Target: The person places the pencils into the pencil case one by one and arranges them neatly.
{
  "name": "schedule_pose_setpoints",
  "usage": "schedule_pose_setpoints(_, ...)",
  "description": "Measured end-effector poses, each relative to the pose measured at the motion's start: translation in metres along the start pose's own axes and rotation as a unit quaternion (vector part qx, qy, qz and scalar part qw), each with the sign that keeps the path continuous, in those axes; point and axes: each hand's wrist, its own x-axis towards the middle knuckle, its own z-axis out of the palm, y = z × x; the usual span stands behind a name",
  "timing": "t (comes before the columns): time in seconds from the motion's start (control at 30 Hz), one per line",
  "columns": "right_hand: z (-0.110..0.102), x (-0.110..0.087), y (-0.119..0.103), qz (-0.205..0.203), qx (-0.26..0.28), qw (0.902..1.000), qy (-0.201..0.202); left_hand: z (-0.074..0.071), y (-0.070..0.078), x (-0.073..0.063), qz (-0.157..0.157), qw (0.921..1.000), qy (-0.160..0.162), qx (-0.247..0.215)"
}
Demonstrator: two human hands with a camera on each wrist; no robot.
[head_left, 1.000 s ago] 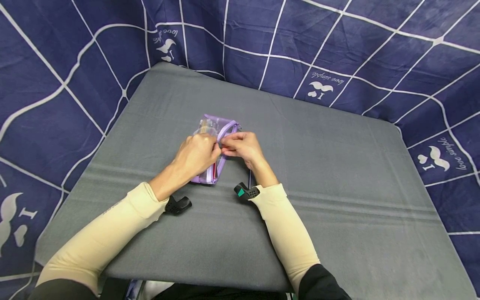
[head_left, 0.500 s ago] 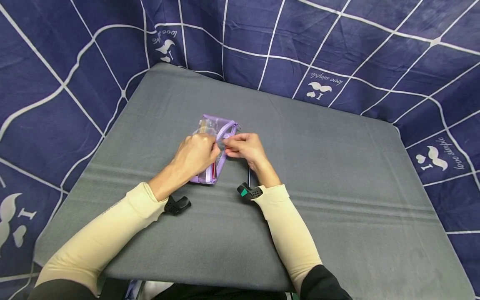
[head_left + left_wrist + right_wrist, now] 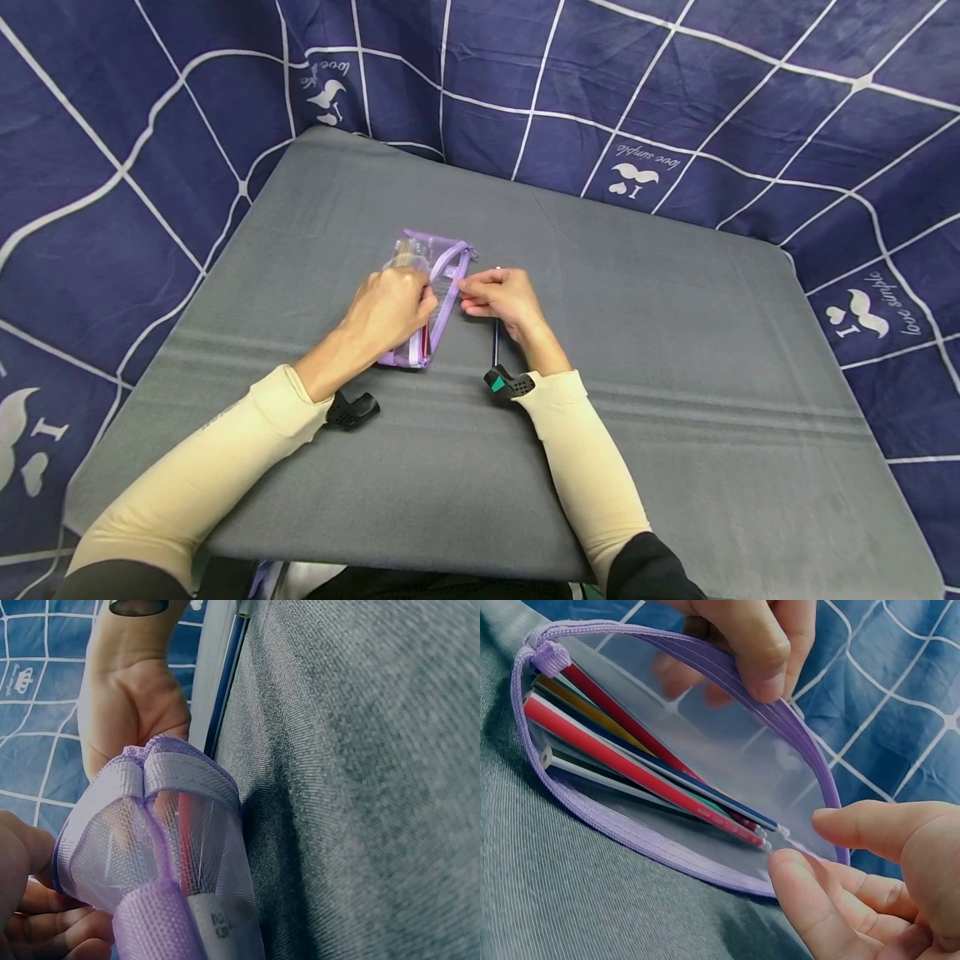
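A see-through pencil case (image 3: 446, 329) with purple trim lies on the grey table, its zip mouth gaping. Inside it are several pencils (image 3: 641, 772), red, yellow, dark and white. My left hand (image 3: 393, 304) pinches the far rim between thumb and fingers; the left wrist view shows its fingers (image 3: 56, 922) beside the case. At the other rim, my right hand (image 3: 502, 293) has thumb and forefinger slightly apart, with no pencil seen between them. Its palm (image 3: 142, 705) shows past the case's end. A dark pencil (image 3: 496, 342) lies on the table under my right hand.
The grey cloth-covered table (image 3: 675, 350) spreads around both hands. A blue checked curtain (image 3: 585, 92) closes off the back and sides. Black wrist mounts, the left one (image 3: 351, 410) and the right one (image 3: 510, 382), hang near the tabletop.
My right hand has drawn a little to the right, from inside the mouth to its rim. More of the dark pencil shows. The left hand keeps its hold on the case.
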Motion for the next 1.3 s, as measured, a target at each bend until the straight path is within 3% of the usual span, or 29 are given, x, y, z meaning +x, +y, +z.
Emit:
schedule_pose_setpoints(1.1, -0.038, -0.007, 0.004, 0.007, -0.011, 0.9995, 0.030, 0.002, -0.001, -0.001, 0.014, 0.9999, 0.004, 0.000)
schedule_pose_setpoints(1.3, -0.043, -0.008, 0.004, 0.011, -0.033, 0.9982, 0.048, 0.002, 0.000, 0.000, 0.015, 0.9999, 0.004, -0.001)
